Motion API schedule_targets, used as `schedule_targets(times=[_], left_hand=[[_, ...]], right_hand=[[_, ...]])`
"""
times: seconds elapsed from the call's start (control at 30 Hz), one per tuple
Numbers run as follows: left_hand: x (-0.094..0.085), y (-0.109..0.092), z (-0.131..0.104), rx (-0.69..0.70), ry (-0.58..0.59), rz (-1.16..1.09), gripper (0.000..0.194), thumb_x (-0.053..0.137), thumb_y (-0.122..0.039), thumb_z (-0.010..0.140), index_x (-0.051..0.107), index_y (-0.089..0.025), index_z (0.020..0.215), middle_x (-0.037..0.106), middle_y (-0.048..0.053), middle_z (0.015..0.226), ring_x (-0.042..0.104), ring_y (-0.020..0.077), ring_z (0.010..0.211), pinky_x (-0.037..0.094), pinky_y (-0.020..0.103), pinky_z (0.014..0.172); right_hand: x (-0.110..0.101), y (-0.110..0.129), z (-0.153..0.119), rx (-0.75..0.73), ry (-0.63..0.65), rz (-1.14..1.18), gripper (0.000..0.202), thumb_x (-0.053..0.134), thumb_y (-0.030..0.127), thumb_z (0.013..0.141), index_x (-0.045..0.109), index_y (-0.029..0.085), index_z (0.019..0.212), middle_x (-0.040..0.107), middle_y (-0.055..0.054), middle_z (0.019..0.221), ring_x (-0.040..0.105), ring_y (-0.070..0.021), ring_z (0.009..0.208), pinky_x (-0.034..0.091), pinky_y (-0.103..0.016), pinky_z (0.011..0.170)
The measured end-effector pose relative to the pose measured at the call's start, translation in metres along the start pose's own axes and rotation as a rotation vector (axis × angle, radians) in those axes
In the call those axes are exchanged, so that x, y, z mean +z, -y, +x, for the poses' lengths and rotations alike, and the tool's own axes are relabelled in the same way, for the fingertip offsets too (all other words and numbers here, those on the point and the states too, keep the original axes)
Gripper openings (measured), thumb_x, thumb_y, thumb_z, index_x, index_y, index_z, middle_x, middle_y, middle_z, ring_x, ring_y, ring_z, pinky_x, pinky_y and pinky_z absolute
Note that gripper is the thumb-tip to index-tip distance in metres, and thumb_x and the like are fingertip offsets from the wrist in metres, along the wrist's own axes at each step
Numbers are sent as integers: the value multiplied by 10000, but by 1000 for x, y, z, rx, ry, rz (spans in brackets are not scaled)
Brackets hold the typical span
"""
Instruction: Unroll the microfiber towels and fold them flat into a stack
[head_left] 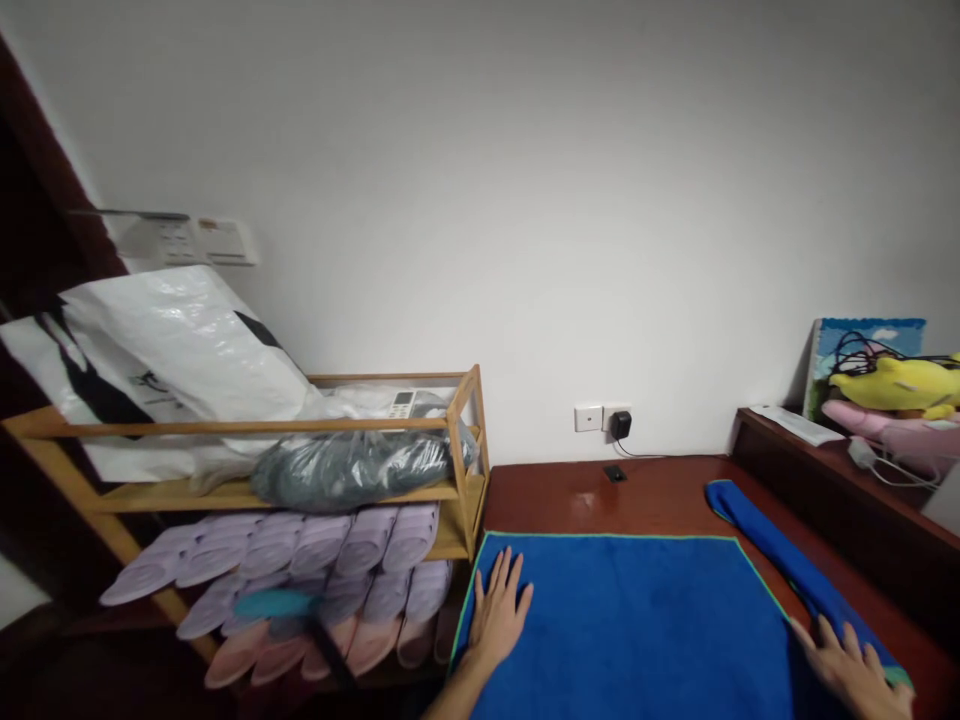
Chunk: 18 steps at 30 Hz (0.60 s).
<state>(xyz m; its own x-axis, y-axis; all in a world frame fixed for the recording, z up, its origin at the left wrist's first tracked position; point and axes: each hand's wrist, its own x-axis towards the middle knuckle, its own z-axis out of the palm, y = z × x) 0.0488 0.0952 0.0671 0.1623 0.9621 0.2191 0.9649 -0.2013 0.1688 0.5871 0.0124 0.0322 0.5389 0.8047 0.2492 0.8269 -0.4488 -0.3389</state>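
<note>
A blue towel point(637, 620) with a green edge is spread flat on the reddish-brown tabletop point(540, 490). On its left side my left hand point(496, 615) lies flat with the fingers spread. Along the right of it runs a second blue cloth point(776, 545), in a long narrow strip and also green-edged. My right hand point(844, 660) rests over the near end of that strip, fingers apart and stretched out. Part of the right hand is cut off by the bottom of the view.
To the left stands a wooden rack point(465, 450) with a white bag point(172, 350), a plastic-wrapped bundle point(360, 465) and several slippers point(367, 540). A black plug point(620, 425) sits in the wall socket. A raised shelf point(817, 480) on the right holds a yellow plush toy point(900, 385).
</note>
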Motion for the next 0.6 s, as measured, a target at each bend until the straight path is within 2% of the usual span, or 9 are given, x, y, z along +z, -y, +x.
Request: schedule_targets(times=[0.07, 0.13, 0.17, 0.23, 0.27, 0.33, 0.4, 0.5, 0.6], left_hand=[[-11, 0, -9, 51, -62, 9, 468, 262, -333, 938, 309, -240, 1395, 260, 51, 1493, 246, 212, 1370, 217, 534, 1103], [-19, 1, -29, 143, -97, 30, 468, 293, -291, 930, 296, -275, 1397, 253, 29, 1497, 255, 206, 1367, 254, 517, 1095], [-21, 2, -43, 187, -97, 42, 484, 311, -292, 925, 261, -298, 1407, 234, 18, 1503, 249, 208, 1369, 266, 514, 1090], [-22, 4, -73, 232, -67, 60, 522, 320, -324, 927, 163, -336, 1424, 184, 3, 1513, 229, 218, 1375, 283, 517, 1082], [-21, 4, -88, 232, -39, 63, 531, 311, -351, 931, 120, -350, 1426, 170, 1, 1514, 226, 225, 1375, 288, 523, 1077], [-18, 4, -111, 213, 38, 55, 525, 283, -409, 936, 89, -366, 1422, 178, 2, 1507, 245, 239, 1366, 299, 536, 1067], [-17, 3, -124, 194, 111, 38, 516, 263, -453, 933, 101, -371, 1415, 197, 1, 1497, 263, 248, 1358, 295, 543, 1068], [-20, 1, -129, 171, 135, 18, 508, 249, -467, 931, 126, -361, 1412, 178, -11, 1498, 239, 239, 1367, 273, 517, 1088], [-24, 0, -135, 139, 100, 32, 497, 263, -453, 927, 193, -342, 1406, 170, -13, 1500, 207, 228, 1378, 247, 485, 1105]], right_hand=[[-10, 9, 4, 42, -49, -32, 781, 139, 685, 729, 421, 291, 1342, 370, -106, 1442, 290, -354, 1333, 125, -635, 1037], [-11, 23, -12, -6, -62, -70, 781, 153, 671, 751, 400, 250, 1361, 281, -115, 1489, 173, -351, 1377, 98, -647, 1040], [-7, 30, -28, -112, -23, -90, 745, 156, 647, 767, 433, 258, 1340, 264, -98, 1499, 129, -344, 1389, 94, -651, 1040], [5, 45, -68, -380, 113, -113, 619, 170, 606, 799, 463, 378, 1295, 260, 8, 1506, 85, -314, 1400, 101, -660, 1041], [11, 51, -88, -395, 150, -105, 592, 205, 613, 810, 405, 406, 1327, 249, 36, 1509, 92, -289, 1403, 139, -631, 1054], [20, 61, -119, -351, 194, -87, 616, 220, 619, 832, 259, 386, 1400, 207, 37, 1520, 109, -234, 1404, 198, -555, 1078], [20, 66, -132, -298, 207, -75, 662, 211, 631, 838, 184, 338, 1430, 188, 14, 1525, 121, -198, 1401, 218, -499, 1093], [11, 69, -134, -294, 205, -90, 699, 205, 640, 827, 218, 289, 1431, 196, -14, 1523, 122, -197, 1400, 207, -483, 1104], [6, 65, -144, -259, 113, -169, 665, 252, 596, 805, 338, 293, 1391, 226, -16, 1516, 90, -247, 1405, 171, -544, 1097]])
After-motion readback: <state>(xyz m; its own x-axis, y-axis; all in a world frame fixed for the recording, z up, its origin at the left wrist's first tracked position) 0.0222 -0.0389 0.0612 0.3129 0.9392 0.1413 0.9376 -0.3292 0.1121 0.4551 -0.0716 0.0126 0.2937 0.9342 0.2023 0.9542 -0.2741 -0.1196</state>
